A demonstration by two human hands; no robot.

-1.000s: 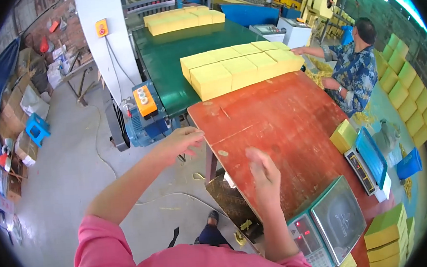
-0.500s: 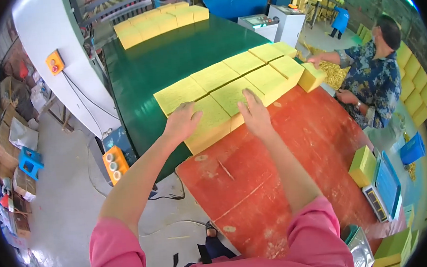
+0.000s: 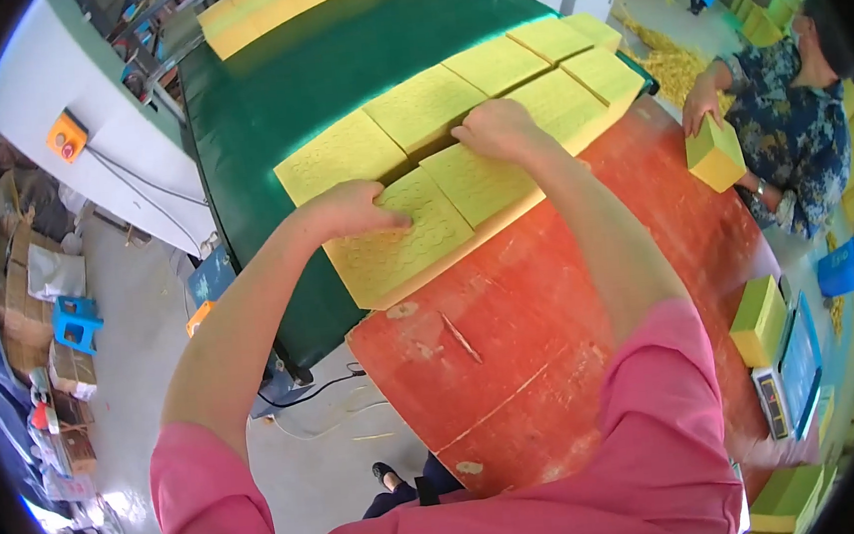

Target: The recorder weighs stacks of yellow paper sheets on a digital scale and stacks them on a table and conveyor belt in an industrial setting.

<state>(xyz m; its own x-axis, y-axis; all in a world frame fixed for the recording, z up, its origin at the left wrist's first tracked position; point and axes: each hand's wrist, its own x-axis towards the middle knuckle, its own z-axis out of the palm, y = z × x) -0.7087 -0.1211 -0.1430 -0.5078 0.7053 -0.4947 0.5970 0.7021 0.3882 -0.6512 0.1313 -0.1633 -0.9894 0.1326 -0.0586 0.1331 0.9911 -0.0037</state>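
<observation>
Two rows of rectangular yellow blocks lie along the edge where a green conveyor belt (image 3: 244, 111) meets a red tabletop (image 3: 522, 330). My left hand (image 3: 350, 211) is curled over the far side of the leftmost near-row block (image 3: 407, 243), thumb lying on its top. Farther right, my right hand (image 3: 509, 132) has its fingers hooked into the gap behind the neighbouring near-row block (image 3: 481, 184). That gap parts this end of the near row from the far-row blocks (image 3: 343, 153). My fingertips are hidden behind the blocks.
At the right a co-worker (image 3: 786, 108) grips a separate yellow block (image 3: 716, 156). Another block (image 3: 760, 321) stands beside a blue-topped scale (image 3: 796, 368) on the right edge. A white machine housing (image 3: 82, 93) rises at the left; more blocks (image 3: 276, 8) lie across the belt.
My hands have closed on the near-row blocks, and a gap has opened behind them. The co-worker's block has come away from the row's right end. My view has tilted down.
</observation>
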